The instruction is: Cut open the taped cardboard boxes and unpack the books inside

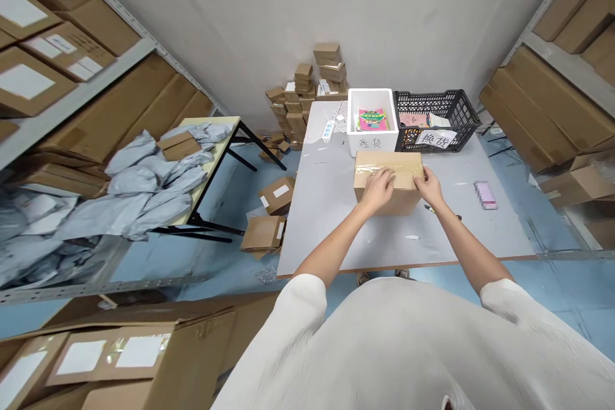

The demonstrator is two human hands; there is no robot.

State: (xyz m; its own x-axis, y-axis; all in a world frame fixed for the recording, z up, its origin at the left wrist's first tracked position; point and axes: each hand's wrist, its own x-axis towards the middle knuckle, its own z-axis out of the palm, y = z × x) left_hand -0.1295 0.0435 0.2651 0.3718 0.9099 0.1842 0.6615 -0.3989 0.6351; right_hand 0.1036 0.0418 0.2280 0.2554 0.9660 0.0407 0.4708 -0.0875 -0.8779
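Note:
A cardboard box (394,204) stands on the grey table in front of me, with clear tape shining across its top. My left hand (379,187) rests over the top near the front edge, fingers lying on the taped surface. At the box's right front corner, my right hand (429,187) grips the edge with thumb and fingers. Partly hidden under my right forearm lies a black and yellow tool, possibly a utility knife (428,208).
Behind the box stand a white foam bin (372,142) and a black crate (454,131) holding packages. A power strip (328,131) lies left; a pixelated pink item (486,195) lies right. Grey parcels (139,179) cover a side table. Cartons stack by the wall (408,19).

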